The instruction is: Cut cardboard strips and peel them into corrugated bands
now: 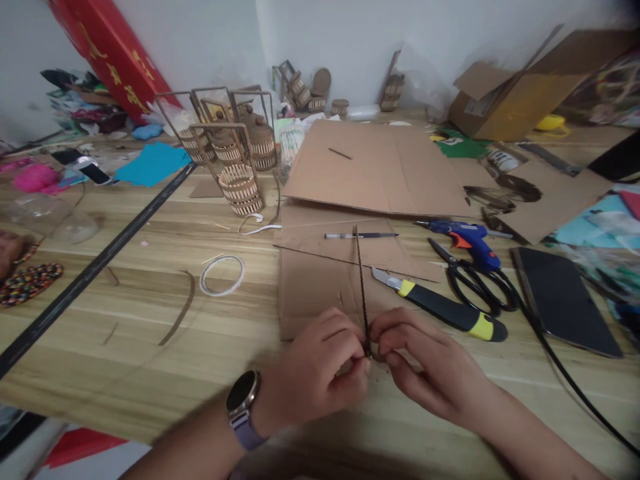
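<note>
A thin cardboard strip [362,287] points away from me, with its near end between my two hands. My left hand [333,353], with a watch [243,393] on the wrist, pinches that end from the left. From the right, the fingers of my right hand [420,360] close on the same end. Beneath and beyond lies a cardboard sheet [310,287]. A pen [345,235] rests across it. The yellow and black utility knife [445,310] lies just beyond my right hand, its blade out to the left.
Black scissors [480,287], a blue glue gun [465,233] and a dark phone [567,300] are at the right. A black cable runs along the right side. Slatted baskets [241,190] stand at the back left, near a white tape ring [222,276]. A large cardboard piece [370,170] lies behind.
</note>
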`<control>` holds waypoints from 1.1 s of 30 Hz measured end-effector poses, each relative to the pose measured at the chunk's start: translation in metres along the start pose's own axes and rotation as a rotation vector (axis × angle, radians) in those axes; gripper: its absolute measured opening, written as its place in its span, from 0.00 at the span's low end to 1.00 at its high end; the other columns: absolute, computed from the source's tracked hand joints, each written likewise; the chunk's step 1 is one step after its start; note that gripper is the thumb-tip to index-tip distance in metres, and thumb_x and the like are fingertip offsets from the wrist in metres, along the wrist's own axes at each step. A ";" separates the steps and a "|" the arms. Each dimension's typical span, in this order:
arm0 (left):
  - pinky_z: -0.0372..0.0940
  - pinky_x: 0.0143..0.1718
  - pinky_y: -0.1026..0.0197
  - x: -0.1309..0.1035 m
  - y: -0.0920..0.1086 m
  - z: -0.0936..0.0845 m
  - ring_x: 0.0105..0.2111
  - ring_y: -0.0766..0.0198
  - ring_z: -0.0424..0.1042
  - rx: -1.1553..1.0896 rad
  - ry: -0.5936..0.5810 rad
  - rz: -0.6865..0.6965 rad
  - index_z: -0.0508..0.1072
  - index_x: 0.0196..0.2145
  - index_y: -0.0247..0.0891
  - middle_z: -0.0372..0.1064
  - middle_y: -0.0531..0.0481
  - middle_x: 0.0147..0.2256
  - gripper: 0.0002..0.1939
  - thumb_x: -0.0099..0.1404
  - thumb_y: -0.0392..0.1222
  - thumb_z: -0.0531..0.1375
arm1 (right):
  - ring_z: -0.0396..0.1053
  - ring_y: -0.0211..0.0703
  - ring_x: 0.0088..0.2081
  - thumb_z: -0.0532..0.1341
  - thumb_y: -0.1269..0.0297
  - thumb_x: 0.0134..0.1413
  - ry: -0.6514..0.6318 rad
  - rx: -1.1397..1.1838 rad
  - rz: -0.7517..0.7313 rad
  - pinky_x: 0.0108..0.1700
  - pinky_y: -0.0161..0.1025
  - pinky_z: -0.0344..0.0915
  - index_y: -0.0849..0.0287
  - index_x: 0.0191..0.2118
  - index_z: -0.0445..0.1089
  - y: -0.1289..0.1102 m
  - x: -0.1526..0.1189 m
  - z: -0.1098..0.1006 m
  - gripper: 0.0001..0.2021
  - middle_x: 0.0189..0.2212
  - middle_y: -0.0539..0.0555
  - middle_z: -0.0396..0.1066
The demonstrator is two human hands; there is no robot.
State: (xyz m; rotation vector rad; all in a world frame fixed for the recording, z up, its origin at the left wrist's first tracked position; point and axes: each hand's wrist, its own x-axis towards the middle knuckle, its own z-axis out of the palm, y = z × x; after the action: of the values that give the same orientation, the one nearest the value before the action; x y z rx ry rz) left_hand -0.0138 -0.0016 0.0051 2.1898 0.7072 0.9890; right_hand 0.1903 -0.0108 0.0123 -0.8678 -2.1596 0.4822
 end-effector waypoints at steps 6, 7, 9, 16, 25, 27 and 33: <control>0.63 0.38 0.63 0.001 0.003 -0.002 0.36 0.64 0.67 -0.153 -0.003 -0.045 0.62 0.28 0.39 0.69 0.49 0.33 0.09 0.67 0.33 0.55 | 0.70 0.36 0.31 0.53 0.76 0.57 -0.010 0.128 0.044 0.31 0.32 0.70 0.54 0.34 0.62 -0.002 0.006 -0.006 0.08 0.30 0.50 0.68; 0.63 0.38 0.63 0.002 0.003 -0.003 0.36 0.64 0.67 -0.167 -0.005 -0.046 0.62 0.28 0.39 0.69 0.49 0.33 0.09 0.67 0.33 0.55 | 0.70 0.36 0.31 0.53 0.76 0.58 -0.014 0.140 0.048 0.30 0.32 0.70 0.54 0.33 0.62 -0.002 0.007 -0.006 0.08 0.29 0.50 0.68; 0.63 0.39 0.63 0.002 0.003 -0.004 0.36 0.64 0.67 -0.181 -0.006 -0.050 0.63 0.29 0.39 0.69 0.49 0.33 0.09 0.67 0.34 0.56 | 0.70 0.36 0.31 0.53 0.74 0.61 -0.016 0.148 0.059 0.29 0.32 0.69 0.54 0.33 0.62 -0.002 0.007 -0.006 0.08 0.29 0.50 0.68; 0.63 0.39 0.62 0.003 0.002 -0.005 0.37 0.64 0.68 -0.237 0.031 -0.132 0.65 0.30 0.38 0.69 0.48 0.35 0.08 0.69 0.37 0.56 | 0.75 0.42 0.36 0.63 0.60 0.61 0.102 -0.044 -0.022 0.36 0.38 0.74 0.54 0.42 0.68 0.000 -0.001 0.000 0.07 0.34 0.54 0.73; 0.63 0.40 0.62 0.000 0.001 0.001 0.37 0.63 0.68 -0.190 0.020 -0.204 0.68 0.32 0.37 0.66 0.49 0.35 0.16 0.73 0.51 0.56 | 0.76 0.45 0.39 0.61 0.74 0.58 0.214 -0.147 -0.073 0.40 0.43 0.73 0.54 0.44 0.72 -0.007 -0.004 0.009 0.10 0.37 0.54 0.78; 0.63 0.42 0.62 0.000 0.001 0.001 0.38 0.63 0.68 -0.173 0.024 -0.172 0.68 0.31 0.37 0.67 0.48 0.36 0.13 0.73 0.45 0.55 | 0.76 0.45 0.41 0.61 0.76 0.58 0.206 -0.132 -0.075 0.42 0.42 0.73 0.55 0.43 0.72 -0.007 -0.004 0.009 0.11 0.39 0.55 0.78; 0.65 0.41 0.63 0.001 0.005 0.001 0.37 0.64 0.68 -0.151 0.049 -0.188 0.65 0.28 0.39 0.67 0.48 0.35 0.09 0.68 0.35 0.55 | 0.76 0.44 0.38 0.60 0.76 0.57 0.193 -0.094 -0.036 0.40 0.43 0.72 0.53 0.42 0.71 -0.007 -0.001 0.008 0.11 0.37 0.53 0.78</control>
State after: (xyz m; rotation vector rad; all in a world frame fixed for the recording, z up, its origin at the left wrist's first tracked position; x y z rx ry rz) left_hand -0.0119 -0.0046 0.0086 1.9369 0.8174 0.9689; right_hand 0.1815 -0.0169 0.0110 -0.8875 -2.0297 0.2694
